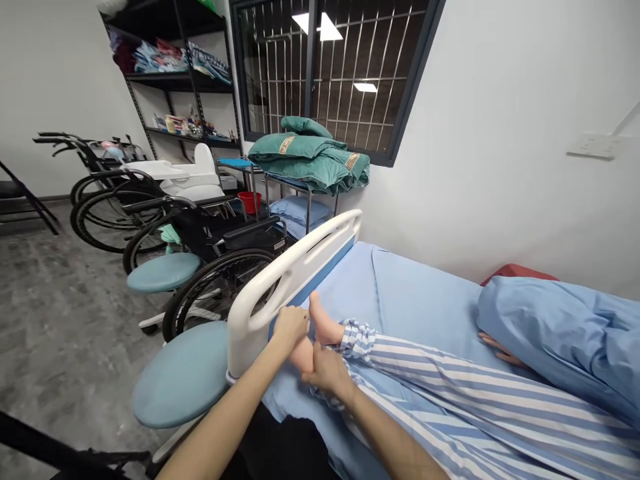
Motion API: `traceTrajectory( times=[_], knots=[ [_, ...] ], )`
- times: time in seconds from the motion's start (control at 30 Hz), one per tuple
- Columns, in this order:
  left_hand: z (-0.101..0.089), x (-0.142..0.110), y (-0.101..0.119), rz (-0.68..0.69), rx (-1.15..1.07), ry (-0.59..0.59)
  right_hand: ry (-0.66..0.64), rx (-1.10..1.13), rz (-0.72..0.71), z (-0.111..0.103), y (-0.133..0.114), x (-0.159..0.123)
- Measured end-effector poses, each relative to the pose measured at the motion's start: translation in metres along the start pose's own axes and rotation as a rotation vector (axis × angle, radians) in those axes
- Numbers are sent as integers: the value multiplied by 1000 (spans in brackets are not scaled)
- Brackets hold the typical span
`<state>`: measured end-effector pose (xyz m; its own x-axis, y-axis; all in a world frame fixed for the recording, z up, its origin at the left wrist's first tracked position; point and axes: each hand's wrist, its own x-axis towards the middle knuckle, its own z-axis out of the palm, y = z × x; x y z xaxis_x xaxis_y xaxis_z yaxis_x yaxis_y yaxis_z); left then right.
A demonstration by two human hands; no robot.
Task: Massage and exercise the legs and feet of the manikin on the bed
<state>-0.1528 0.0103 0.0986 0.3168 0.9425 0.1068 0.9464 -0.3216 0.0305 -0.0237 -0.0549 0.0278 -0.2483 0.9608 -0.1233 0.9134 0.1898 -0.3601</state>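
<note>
A bare foot (301,357) in striped trousers lies near the foot end of the bed, between my two hands. My left hand (291,327) is closed over its upper part, by the toes. My right hand (330,373) wraps round the ankle, its thumb near the heel. The other bare foot (326,325) points up just beyond, its cuff gathered at the ankle. Blue-and-white striped trousers (440,373) run right along the bed. My palms and part of the held foot are hidden.
The white footboard (295,263) rises just left of my hands. Beyond it stand two round blue stools (183,373) and wheelchairs (225,267). Blue fabric (550,327) covers the figure's upper part, with a hand (500,350) showing. Green folded bedding (310,157) lies on a rack under the window.
</note>
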Motion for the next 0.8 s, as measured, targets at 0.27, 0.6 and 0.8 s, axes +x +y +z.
traceTrajectory(
  times=[0.27, 0.6, 0.8],
  knots=[
    [22, -27, -5, -238, -81, 340, -14, 27, 16, 1, 0, -3],
    [27, -47, -17, -270, -64, 329, -7, 39, -7, -1, 0, -3],
    [-5, -63, -27, -207, -108, 108, 60, 65, -143, -22, -5, -9]
  ],
)
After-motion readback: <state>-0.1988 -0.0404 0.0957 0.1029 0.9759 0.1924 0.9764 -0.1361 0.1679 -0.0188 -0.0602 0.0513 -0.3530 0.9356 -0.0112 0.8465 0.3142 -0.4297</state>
